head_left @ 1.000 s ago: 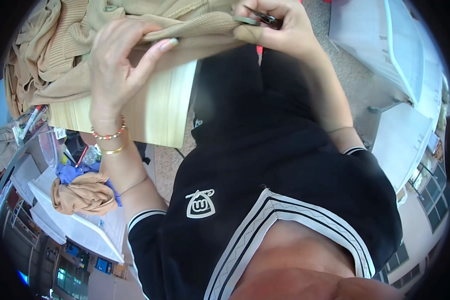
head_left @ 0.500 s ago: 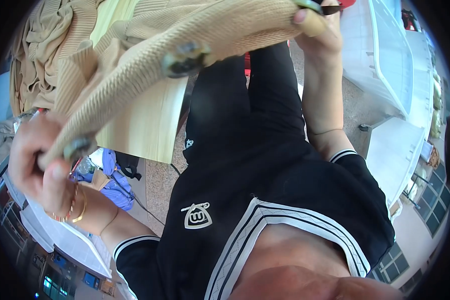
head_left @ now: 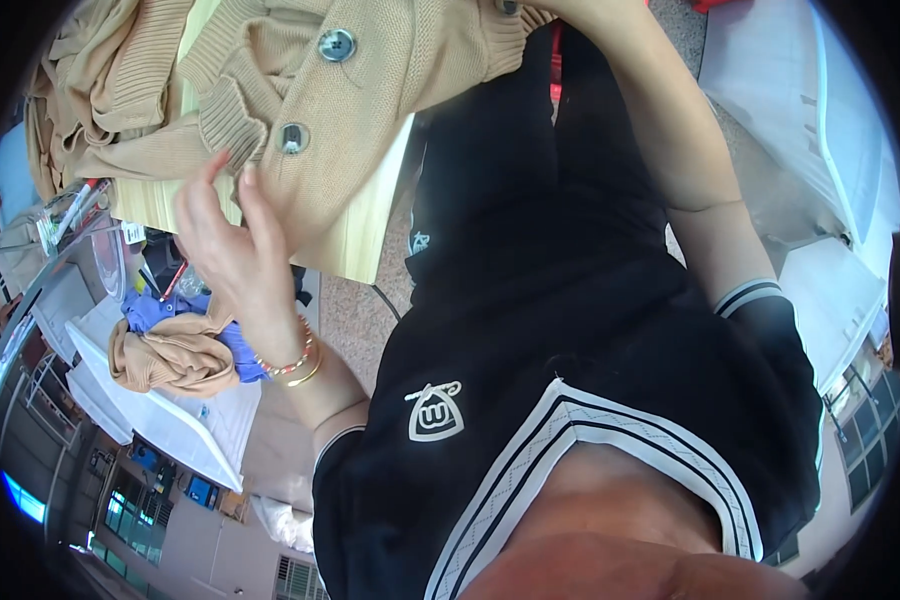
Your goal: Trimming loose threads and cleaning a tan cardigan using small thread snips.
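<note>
A beige knit cardigan [head_left: 370,90] with two grey buttons lies bunched over a pale wooden table [head_left: 355,245] at the top. My left hand [head_left: 235,250], with bracelets at the wrist, is raised with its fingers apart. Its fingertips sit at the cardigan's ribbed edge just below the lower button [head_left: 292,137], and nothing is gripped in it. My right forearm [head_left: 690,170] runs up along the right of my black clothing to the top rim. The right hand itself is cut off there, by the cardigan's upper corner.
A white tray [head_left: 160,415] at the lower left holds a folded beige garment [head_left: 165,355] and a blue cloth [head_left: 155,310]. A clear plastic container [head_left: 80,225] with pens stands at the left. White bins [head_left: 820,130] stand at the right.
My left hand let go of the cardigan's stretched edge and rose from the lower left to the button band. The cardigan settled lower over the table, and my right hand moved out past the top.
</note>
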A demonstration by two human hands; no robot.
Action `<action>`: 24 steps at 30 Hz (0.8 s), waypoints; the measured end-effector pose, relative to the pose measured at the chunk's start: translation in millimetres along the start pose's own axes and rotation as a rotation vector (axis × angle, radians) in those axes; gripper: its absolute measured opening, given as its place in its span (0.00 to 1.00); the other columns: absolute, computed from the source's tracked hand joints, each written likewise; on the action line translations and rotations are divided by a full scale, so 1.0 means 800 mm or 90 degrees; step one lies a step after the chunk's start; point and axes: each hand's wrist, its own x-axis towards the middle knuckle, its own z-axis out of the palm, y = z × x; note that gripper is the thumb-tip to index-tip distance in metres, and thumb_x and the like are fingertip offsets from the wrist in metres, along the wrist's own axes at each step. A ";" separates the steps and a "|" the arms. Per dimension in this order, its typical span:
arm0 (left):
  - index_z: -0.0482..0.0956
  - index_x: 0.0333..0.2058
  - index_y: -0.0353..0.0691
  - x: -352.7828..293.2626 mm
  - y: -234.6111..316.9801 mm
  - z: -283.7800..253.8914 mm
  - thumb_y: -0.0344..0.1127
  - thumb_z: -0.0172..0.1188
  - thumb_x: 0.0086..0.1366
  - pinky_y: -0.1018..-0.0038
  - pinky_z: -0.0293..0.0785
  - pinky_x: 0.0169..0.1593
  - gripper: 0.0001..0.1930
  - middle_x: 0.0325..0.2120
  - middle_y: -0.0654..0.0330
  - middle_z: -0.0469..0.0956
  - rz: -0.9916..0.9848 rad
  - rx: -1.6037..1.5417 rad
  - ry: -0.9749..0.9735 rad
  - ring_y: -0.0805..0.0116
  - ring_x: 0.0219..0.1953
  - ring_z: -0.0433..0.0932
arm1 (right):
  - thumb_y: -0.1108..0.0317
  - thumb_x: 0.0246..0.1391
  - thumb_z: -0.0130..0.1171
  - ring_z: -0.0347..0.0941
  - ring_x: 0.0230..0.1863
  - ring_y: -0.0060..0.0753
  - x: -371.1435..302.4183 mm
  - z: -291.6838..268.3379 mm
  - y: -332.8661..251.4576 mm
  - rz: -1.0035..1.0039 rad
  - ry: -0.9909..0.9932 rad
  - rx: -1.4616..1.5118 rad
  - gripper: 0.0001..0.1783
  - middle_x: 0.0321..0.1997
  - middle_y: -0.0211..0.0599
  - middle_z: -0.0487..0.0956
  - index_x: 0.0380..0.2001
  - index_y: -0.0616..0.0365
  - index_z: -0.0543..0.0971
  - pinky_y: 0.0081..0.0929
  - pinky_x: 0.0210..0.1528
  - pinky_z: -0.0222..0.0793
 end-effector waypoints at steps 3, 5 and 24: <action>0.83 0.37 0.36 0.009 0.059 0.006 0.30 0.64 0.61 0.74 0.70 0.37 0.07 0.34 0.59 0.77 -0.129 -0.143 0.048 0.68 0.31 0.74 | 0.54 0.46 0.67 0.78 0.33 0.50 -0.011 0.009 0.005 -0.010 0.062 0.015 0.20 0.28 0.47 0.80 0.31 0.60 0.79 0.40 0.36 0.73; 0.85 0.35 0.36 0.021 0.073 0.028 0.36 0.68 0.59 0.74 0.70 0.35 0.10 0.33 0.60 0.78 -0.160 -0.215 0.000 0.69 0.29 0.74 | 0.54 0.46 0.67 0.78 0.32 0.50 -0.017 0.012 0.007 -0.009 0.087 0.009 0.20 0.28 0.46 0.80 0.32 0.60 0.79 0.40 0.35 0.73; 0.83 0.32 0.36 0.033 0.042 0.076 0.29 0.67 0.60 0.81 0.69 0.32 0.04 0.30 0.63 0.76 -0.124 -0.410 -0.032 0.77 0.27 0.73 | 0.62 0.48 0.66 0.73 0.30 0.40 -0.064 0.012 -0.046 -0.214 0.132 0.089 0.15 0.28 0.35 0.71 0.37 0.55 0.76 0.32 0.26 0.68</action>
